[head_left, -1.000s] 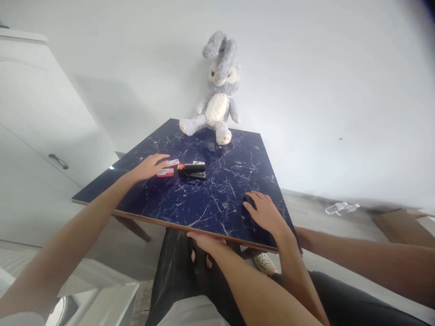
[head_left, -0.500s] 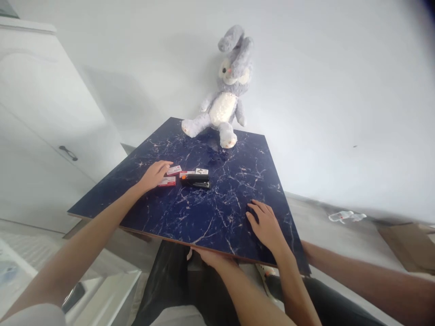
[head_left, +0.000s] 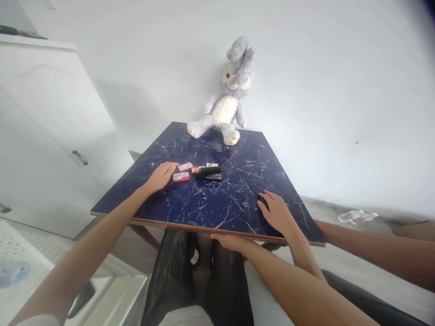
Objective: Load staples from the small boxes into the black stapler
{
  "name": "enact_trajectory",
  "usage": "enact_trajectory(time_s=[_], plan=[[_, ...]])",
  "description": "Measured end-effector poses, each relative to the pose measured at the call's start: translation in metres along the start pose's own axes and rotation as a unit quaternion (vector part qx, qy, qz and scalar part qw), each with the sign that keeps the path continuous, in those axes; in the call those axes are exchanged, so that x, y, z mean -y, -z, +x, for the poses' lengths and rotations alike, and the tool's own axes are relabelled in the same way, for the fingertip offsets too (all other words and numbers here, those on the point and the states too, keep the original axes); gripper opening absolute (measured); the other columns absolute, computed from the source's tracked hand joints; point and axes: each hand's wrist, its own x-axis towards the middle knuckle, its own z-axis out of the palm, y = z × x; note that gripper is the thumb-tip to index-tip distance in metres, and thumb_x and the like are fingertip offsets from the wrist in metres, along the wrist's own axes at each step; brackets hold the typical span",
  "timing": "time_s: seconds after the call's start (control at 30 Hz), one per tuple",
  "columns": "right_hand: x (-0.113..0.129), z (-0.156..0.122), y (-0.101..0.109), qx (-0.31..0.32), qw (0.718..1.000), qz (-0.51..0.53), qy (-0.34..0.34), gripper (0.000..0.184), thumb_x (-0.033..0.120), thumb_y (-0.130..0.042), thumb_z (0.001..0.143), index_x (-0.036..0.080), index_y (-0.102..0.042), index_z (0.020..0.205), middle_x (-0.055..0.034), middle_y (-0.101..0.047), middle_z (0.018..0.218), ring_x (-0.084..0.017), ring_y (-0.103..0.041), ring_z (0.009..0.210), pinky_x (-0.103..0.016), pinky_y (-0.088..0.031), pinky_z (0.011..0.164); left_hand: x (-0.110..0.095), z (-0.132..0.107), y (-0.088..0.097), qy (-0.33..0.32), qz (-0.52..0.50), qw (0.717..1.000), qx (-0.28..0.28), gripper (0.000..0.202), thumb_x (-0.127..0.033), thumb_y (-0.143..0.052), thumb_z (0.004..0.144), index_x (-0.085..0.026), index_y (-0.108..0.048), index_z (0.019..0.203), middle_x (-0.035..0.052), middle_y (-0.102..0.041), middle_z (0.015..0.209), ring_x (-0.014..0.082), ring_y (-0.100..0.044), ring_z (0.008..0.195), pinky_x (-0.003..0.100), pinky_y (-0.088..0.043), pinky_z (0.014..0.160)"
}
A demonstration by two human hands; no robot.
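Head view: the left hand [head_left: 162,176] lies palm down on the dark blue, marbled worktop [head_left: 231,203], open, its fingers loosely extended and gripping nothing. Its fingertips are at the left end of a red-and-white box [head_left: 185,166]; whether they touch it cannot be told from where I stand. A second red-and-white carton [head_left: 181,176] lies just in front of that one, near the same hand. To their right is a black stapler [head_left: 210,171] with an orange mark, lying lengthwise left to right, with a third small packet [head_left: 197,169] and a white box [head_left: 212,165] close behind it.

The right hand [head_left: 277,213] rests palm down on the right part of the worktop, well apart from the stapler, open and holding nothing, fingers slightly bent, thumb to the left. A co-worker's hand [head_left: 231,242] is at the front edge, its fingers partly hidden below. Another bare forearm [head_left: 367,249] reaches the right edge; its hand is hidden. A grey plush rabbit [head_left: 226,111] sits at the rear edge, against the wall [head_left: 306,90].
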Motion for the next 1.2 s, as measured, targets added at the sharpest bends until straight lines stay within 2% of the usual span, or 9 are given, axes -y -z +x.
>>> enact_trajectory(time_s=[0.17, 0.33, 0.5, 0.67, 0.8, 0.97, 1.03, 1.1, 1.2], plan=[[-0.001, 0.001, -0.002, 0.008, 1.000, 0.001, -0.015, 0.045, 0.040, -0.044, 0.101, 0.015, -0.068, 0.130, -0.0178, -0.062, 0.142, -0.037, -0.054, 0.133, -0.056, -0.044, 0.112, 0.008, 0.008, 0.001, -0.018, -0.005, 1.000, 0.020, 0.052, -0.045, -0.027, 0.106, -0.018, -0.066, 0.127, 0.0092, -0.069, 0.133, 0.0245, -0.059, 0.126, 0.042, -0.039, 0.115], [-0.001, 0.010, 0.000, -0.009, 1.000, -0.008, 0.004, 0.042, 0.039, -0.045, 0.100, 0.018, -0.071, 0.125, -0.0169, -0.065, 0.136, -0.036, -0.057, 0.128, -0.054, -0.043, 0.112, 0.004, 0.029, -0.010, -0.002, -0.023, 0.999, 0.042, 0.054, -0.047, -0.027, 0.106, -0.019, -0.066, 0.129, 0.0093, -0.067, 0.136, 0.0257, -0.059, 0.127, 0.044, -0.041, 0.113], [-0.004, 0.033, -0.009, -0.013, 1.000, 0.011, 0.022, 0.040, 0.040, -0.046, 0.101, 0.018, -0.071, 0.122, -0.0158, -0.065, 0.134, -0.034, -0.057, 0.128, -0.053, -0.041, 0.114, 0.002, 0.048, -0.024, -0.004, -0.036, 0.999, 0.010, 0.053, -0.046, -0.027, 0.106, -0.018, -0.069, 0.124, 0.0100, -0.070, 0.131, 0.0260, -0.061, 0.123, 0.043, -0.043, 0.112], [-0.001, 0.052, -0.016, -0.005, 0.999, 0.020, 0.030, 0.040, 0.043, -0.047, 0.100, 0.019, -0.070, 0.124, -0.0154, -0.063, 0.138, -0.034, -0.053, 0.133, -0.054, -0.039, 0.116, 0.006, 0.049, -0.028, -0.030, -0.037, 0.999, 0.017, 0.051, -0.046, -0.030, 0.105, -0.019, -0.068, 0.125, 0.0086, -0.070, 0.129, 0.0264, -0.062, 0.121, 0.043, -0.045, 0.109], [0.015, 0.065, -0.015, 0.030, 0.999, 0.030, 0.029, 0.045, 0.044, -0.048, 0.099, 0.016, -0.067, 0.130, -0.0178, -0.059, 0.144, -0.037, -0.049, 0.137, -0.055, -0.038, 0.117, 0.007, 0.046, -0.029, -0.073, -0.020, 0.996, 0.048, 0.049, -0.047, -0.033, 0.104, -0.022, -0.065, 0.132, 0.0086, -0.068, 0.131, 0.0268, -0.060, 0.122, 0.045, -0.043, 0.111], [0.055, 0.099, -0.025, 0.077, 0.987, 0.128, 0.065, 0.064, 0.052, -0.061, 0.092, 0.024, -0.050, 0.149, -0.0141, -0.052, 0.152, -0.036, -0.041, 0.144, -0.057, -0.036, 0.119, 0.001, 0.046, -0.029, -0.116, -0.024, 0.992, 0.045, 0.047, -0.045, -0.034, 0.105, -0.022, -0.065, 0.132, 0.0111, -0.066, 0.133, 0.0277, -0.058, 0.125, 0.047, -0.042, 0.113], [0.068, 0.121, -0.031, 0.087, 0.977, 0.170, 0.091, 0.070, 0.045, -0.069, 0.084, 0.023, -0.050, 0.148, -0.0143, -0.054, 0.150, -0.035, -0.043, 0.142, -0.055, -0.035, 0.119, -0.001, 0.048, -0.030, -0.117, -0.035, 0.992, 0.040, 0.045, -0.044, -0.035, 0.104, -0.022, -0.065, 0.129, 0.0109, -0.067, 0.132, 0.0269, -0.058, 0.125, 0.046, -0.041, 0.113], [0.073, 0.146, -0.037, 0.104, 0.962, 0.227, 0.109, 0.066, 0.031, -0.070, 0.078, 0.021, -0.055, 0.141, -0.0126, -0.060, 0.143, -0.032, -0.051, 0.135, -0.051, -0.038, 0.117, -0.003, 0.051, -0.031, -0.106, -0.052, 0.992, 0.046, 0.044, -0.044, -0.037, 0.103, -0.022, -0.066, 0.128, 0.0098, -0.067, 0.132, 0.0259, -0.058, 0.125, 0.045, -0.041, 0.114], [0.070, 0.175, -0.044, 0.138, 0.928, 0.339, 0.076, 0.050, 0.019, -0.060, 0.077, 0.021, -0.063, 0.126, -0.0073, -0.070, 0.127, -0.025, -0.064, 0.118, -0.043, -0.047, 0.109, -0.003, 0.058, -0.035, -0.079, -0.079, 0.992, 0.061, 0.042, -0.044, -0.039, 0.102, -0.023, -0.067, 0.125, 0.0087, -0.067, 0.133, 0.0258, -0.058, 0.126, 0.045, -0.041, 0.115]])
